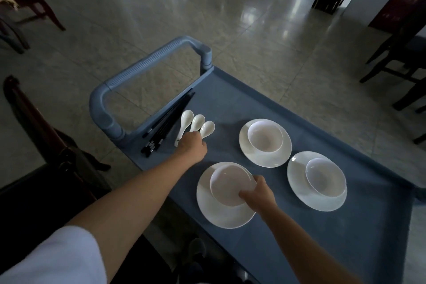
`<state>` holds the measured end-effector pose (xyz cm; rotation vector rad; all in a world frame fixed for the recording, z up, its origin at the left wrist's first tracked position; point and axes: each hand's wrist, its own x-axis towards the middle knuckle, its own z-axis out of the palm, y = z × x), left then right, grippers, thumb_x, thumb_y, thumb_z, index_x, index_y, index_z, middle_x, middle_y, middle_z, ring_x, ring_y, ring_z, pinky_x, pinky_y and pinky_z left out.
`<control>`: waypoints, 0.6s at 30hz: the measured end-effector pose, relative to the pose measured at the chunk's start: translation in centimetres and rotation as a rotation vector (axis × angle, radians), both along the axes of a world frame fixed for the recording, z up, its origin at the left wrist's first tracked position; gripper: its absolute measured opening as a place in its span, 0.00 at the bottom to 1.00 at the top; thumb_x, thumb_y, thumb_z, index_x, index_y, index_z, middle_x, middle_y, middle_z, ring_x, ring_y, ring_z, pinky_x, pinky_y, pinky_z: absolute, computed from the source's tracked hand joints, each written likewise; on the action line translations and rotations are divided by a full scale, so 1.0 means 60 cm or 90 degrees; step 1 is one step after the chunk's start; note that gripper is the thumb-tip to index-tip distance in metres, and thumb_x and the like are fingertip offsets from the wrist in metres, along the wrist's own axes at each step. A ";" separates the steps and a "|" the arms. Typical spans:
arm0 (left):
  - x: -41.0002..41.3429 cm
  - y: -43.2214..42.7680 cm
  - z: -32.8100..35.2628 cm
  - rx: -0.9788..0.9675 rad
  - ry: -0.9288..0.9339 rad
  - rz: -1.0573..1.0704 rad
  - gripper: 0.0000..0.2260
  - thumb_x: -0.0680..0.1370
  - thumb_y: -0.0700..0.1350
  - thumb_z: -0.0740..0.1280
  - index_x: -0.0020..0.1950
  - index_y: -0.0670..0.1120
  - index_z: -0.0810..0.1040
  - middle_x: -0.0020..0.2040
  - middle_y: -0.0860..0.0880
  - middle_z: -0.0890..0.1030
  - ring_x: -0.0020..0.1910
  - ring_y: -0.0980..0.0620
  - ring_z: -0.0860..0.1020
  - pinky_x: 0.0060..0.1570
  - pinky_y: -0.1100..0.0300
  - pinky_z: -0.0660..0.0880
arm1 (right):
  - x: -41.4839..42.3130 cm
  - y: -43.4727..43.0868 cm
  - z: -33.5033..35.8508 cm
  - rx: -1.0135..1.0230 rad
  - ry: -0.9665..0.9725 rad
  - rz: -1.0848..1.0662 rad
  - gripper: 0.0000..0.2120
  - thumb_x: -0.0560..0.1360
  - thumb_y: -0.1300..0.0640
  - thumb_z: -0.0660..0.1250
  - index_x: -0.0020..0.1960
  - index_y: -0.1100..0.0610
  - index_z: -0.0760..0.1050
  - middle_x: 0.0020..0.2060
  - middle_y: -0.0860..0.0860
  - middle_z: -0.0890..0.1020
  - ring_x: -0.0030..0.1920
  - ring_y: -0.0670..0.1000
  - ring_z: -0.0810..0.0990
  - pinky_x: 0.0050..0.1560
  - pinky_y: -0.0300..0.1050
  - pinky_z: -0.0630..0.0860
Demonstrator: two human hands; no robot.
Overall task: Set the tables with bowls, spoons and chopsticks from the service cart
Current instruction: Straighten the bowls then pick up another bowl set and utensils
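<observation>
Floor (161, 7): pale glossy tiles all round in dim light, with dark wooden chairs (396, 53) out at 2 o'clock and more dark furniture at 9 o'clock.
Service cart (230, 104): grey-blue top tray filling the middle of the head view, with its looped handle (147, 62) sticking out at 11 o'clock.
Chopsticks (168, 120): a black bundle lying loose along the tray's handle end, at 10 o'clock from the frame's centre.
Spoons (197, 122): three white ones side by side just beside the chopsticks, bowls pointing up towards 1 o'clock.
Left hand (192, 145): down on the spoon handles, knuckles to the camera and fingers tucked under; whether it has actually pinched a spoon, I cannot tell.
Sleeve (57, 258): white, at 7 o'clock on the left arm.
Right hand (258, 193): clamped on the near bowl (230, 185), thumb over the rim and fingers round the outside.
Near bowl: white, on the near plate (221, 214) at 6 o'clock; lifted or resting, I cannot tell.
Far bowl (265, 136): sitting upright on the far plate (265, 159), at 1 o'clock from the near plate.
Right-side bowl (325, 176): upright on the right-side plate (318, 200), off at 3 o'clock, nobody touching it.
</observation>
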<state>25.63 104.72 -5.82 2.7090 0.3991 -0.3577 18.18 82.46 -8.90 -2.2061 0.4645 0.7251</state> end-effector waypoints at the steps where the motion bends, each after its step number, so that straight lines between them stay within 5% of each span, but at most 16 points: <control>1: 0.006 0.000 -0.006 0.021 0.001 -0.015 0.10 0.79 0.41 0.60 0.50 0.36 0.78 0.50 0.39 0.81 0.51 0.41 0.80 0.46 0.56 0.73 | 0.000 0.000 -0.001 -0.003 0.001 0.002 0.29 0.69 0.56 0.72 0.68 0.54 0.66 0.55 0.53 0.77 0.54 0.56 0.78 0.50 0.52 0.77; 6: 0.024 -0.005 -0.042 0.100 0.003 0.006 0.13 0.76 0.40 0.67 0.60 0.42 0.74 0.59 0.44 0.75 0.60 0.44 0.76 0.59 0.54 0.74 | 0.000 -0.002 -0.006 -0.005 0.006 0.006 0.30 0.69 0.56 0.73 0.68 0.54 0.66 0.55 0.53 0.77 0.53 0.55 0.77 0.48 0.50 0.76; 14: 0.031 -0.002 -0.063 0.110 0.074 0.019 0.20 0.75 0.46 0.67 0.64 0.40 0.70 0.63 0.41 0.72 0.62 0.42 0.73 0.59 0.51 0.73 | 0.000 -0.003 -0.006 -0.012 0.012 0.024 0.32 0.68 0.58 0.73 0.69 0.55 0.66 0.58 0.55 0.76 0.55 0.56 0.77 0.50 0.51 0.77; 18: 0.032 0.012 -0.047 -0.002 0.025 0.079 0.19 0.76 0.38 0.64 0.66 0.39 0.64 0.61 0.39 0.77 0.60 0.39 0.77 0.55 0.49 0.75 | 0.001 0.001 -0.003 -0.013 0.006 0.023 0.32 0.68 0.58 0.74 0.68 0.56 0.66 0.60 0.56 0.76 0.55 0.57 0.77 0.52 0.54 0.78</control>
